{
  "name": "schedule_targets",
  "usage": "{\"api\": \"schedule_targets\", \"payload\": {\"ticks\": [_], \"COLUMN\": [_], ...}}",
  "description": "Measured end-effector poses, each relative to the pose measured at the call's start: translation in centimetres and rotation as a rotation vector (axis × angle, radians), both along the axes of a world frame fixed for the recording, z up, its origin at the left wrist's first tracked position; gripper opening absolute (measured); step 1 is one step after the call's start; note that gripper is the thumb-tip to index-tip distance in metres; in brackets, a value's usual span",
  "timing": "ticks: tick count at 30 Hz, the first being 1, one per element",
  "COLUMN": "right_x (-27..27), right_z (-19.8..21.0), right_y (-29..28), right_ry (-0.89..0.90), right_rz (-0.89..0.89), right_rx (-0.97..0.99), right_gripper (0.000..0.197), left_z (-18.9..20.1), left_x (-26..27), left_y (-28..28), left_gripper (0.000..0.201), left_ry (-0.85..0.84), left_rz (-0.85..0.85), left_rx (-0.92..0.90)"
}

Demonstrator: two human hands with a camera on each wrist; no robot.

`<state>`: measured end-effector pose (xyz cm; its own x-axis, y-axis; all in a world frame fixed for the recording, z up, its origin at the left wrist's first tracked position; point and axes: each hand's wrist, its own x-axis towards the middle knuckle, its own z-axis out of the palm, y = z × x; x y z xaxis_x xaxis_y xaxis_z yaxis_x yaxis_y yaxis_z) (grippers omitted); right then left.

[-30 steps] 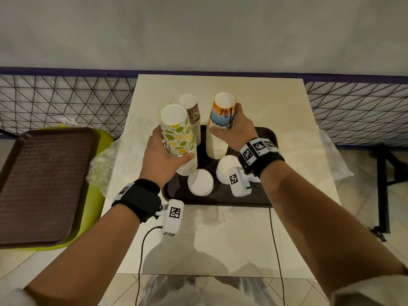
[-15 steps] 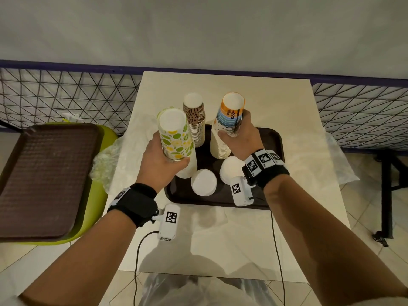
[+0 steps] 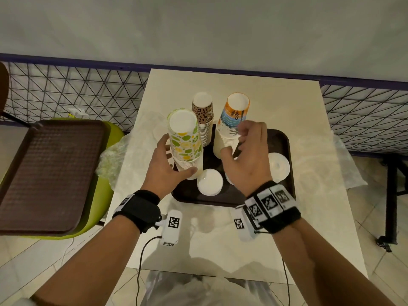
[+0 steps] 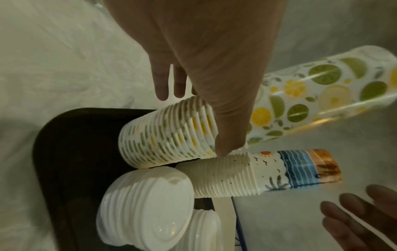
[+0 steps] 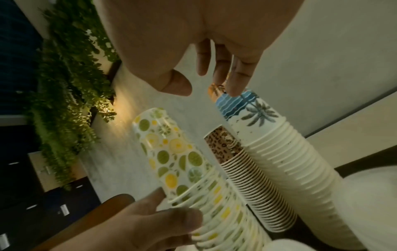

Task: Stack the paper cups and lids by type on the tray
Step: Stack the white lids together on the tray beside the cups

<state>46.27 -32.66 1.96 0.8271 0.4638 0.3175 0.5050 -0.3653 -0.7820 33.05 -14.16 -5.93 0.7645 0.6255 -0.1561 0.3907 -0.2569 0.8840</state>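
Cupping the citrus-print cup stack (image 3: 185, 141) near its ribbed rims, your left hand (image 3: 166, 166) wraps it loosely, while your right hand (image 3: 247, 155) hangs relaxed and empty just beside the beach-print cup stack (image 3: 230, 127). Both stand on the tray (image 3: 280, 138) on the table (image 3: 309, 217). These tall paper columns look light, crushable and tippy; I'd hold low around the rims, gently.

Grey wall (image 3: 198, 29), wire fence (image 3: 66, 91), tiled floor (image 3: 386, 272)
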Motion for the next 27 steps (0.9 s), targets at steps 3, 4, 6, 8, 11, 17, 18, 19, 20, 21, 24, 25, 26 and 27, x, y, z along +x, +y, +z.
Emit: {"api": "schedule_targets", "payload": {"ticks": [3, 4, 6, 8, 11, 17, 18, 19, 20, 21, 24, 25, 26, 27], "right_x": [-1.4, -1.4, -1.2, -0.7, -0.1, -0.1, -0.1, -0.1, -0.1, 0.0, 0.1, 0.0, 0.0, -0.1], "right_z": [-0.3, -0.5, -1.1, -1.5, -2.1, -2.8, -3.0, -3.2, -3.3, -3.5, -3.9, -3.9, -3.9, -4.0], "right_y": [0.5, 1.0, 2.1, 3.5, 5.5, 6.7, 6.7, 6.6, 6.5, 6.4, 5.9, 5.7, 5.5, 5.3], "right_ry": [0.081, 0.130, 0.173, 0.198, 0.290, 0.338, 0.337, 0.338, 0.342, 0.355, 0.394, 0.396, 0.401, 0.406], "right_rz": [0.135, 0.189, 0.281, 0.334, 0.333, 0.326, 0.310, 0.290, 0.270, 0.247, 0.181, 0.168, 0.155, 0.144], "right_rx": [-0.077, -0.118, -0.197, -0.256, -0.249, -0.198, -0.187, -0.178, -0.166, -0.161, -0.138, -0.126, -0.114, -0.103], "right_gripper": [0.049, 0.057, 0.081, 0.099, 0.110, 0.084, 0.081, 0.079, 0.077, 0.074, 0.064, 0.062, 0.061, 0.061], "left_z": [-1.7, -2.4, -3.7, -4.7, -6.2, -7.4, -7.6, -7.7, -7.8, -7.9, -8.0, -8.0, -8.1, -8.3], "left_x": [-0.7, -0.8, -1.0, -1.1, -0.8, 0.7, 0.9, 1.1, 1.2, 1.2, 1.0, 1.0, 1.0, 1.1], "left_y": [0.2, 0.3, 0.5, 0.3, 0.0, 0.7, 0.9, 1.0, 1.2, 1.3, 1.3, 1.3, 1.4, 1.4], "left_gripper": [0.110, 0.108, 0.102, 0.096, 0.094, 0.082, 0.082, 0.083, 0.083, 0.083, 0.088, 0.089, 0.089, 0.087], "left_ry": [0.047, 0.077, 0.156, 0.218, 0.321, 0.448, 0.461, 0.477, 0.482, 0.490, 0.504, 0.504, 0.500, 0.496], "left_rz": [0.028, 0.027, 0.013, -0.014, -0.053, -0.074, -0.091, -0.107, -0.124, -0.136, -0.172, -0.172, -0.170, -0.168], "left_rx": [-0.050, -0.058, -0.059, 0.020, 0.246, 0.281, 0.290, 0.299, 0.318, 0.341, 0.385, 0.384, 0.378, 0.375]}}
